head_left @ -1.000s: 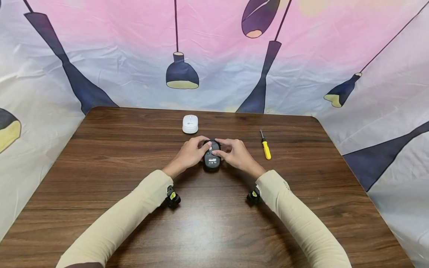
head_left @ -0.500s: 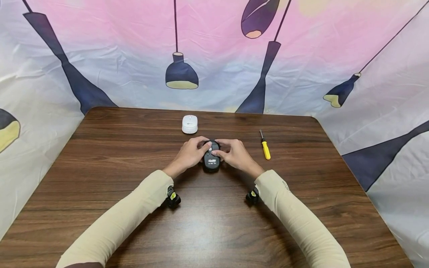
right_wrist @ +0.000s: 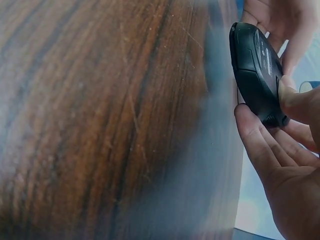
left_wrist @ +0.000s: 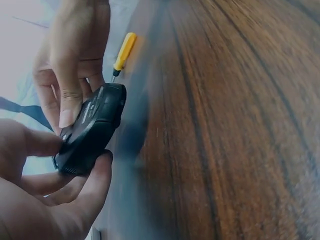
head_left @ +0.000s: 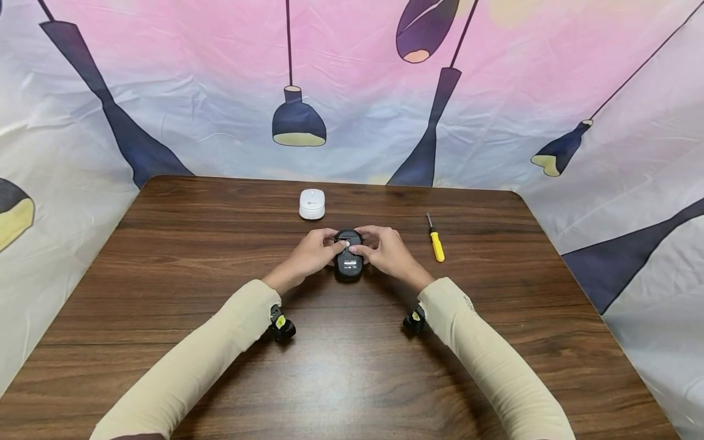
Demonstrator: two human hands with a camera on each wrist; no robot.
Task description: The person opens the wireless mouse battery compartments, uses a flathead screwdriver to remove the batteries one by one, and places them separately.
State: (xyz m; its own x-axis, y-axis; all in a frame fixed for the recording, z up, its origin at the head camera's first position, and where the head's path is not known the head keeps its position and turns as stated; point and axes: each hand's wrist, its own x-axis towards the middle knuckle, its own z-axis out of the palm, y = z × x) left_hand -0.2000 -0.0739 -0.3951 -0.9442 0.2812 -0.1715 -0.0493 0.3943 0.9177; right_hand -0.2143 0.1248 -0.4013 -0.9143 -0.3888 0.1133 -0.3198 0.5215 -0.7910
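Observation:
A black computer mouse (head_left: 349, 269) is held underside up between both hands, its printed label facing me. My left hand (head_left: 310, 253) grips it from the left, thumb on the underside and fingers curled beneath the far end. From the right, my right hand (head_left: 392, 253) pinches it the same way, its thumb resting near the middle of the underside. In the left wrist view the mouse (left_wrist: 95, 132) shows its side, with fingertips under its shell. The right wrist view shows the mouse (right_wrist: 255, 75) raised off the tabletop.
A white computer mouse (head_left: 312, 204) sits near the table's back edge, beyond the left hand. To the right lies a yellow-handled screwdriver (head_left: 436, 243), tip pointing away. The brown wooden table (head_left: 165, 269) ends at a printed cloth backdrop (head_left: 352, 122).
The left thumb has slid down on the mouse's underside, and the left fingers have drawn back slightly to the left. The white mouse and screwdriver stay put.

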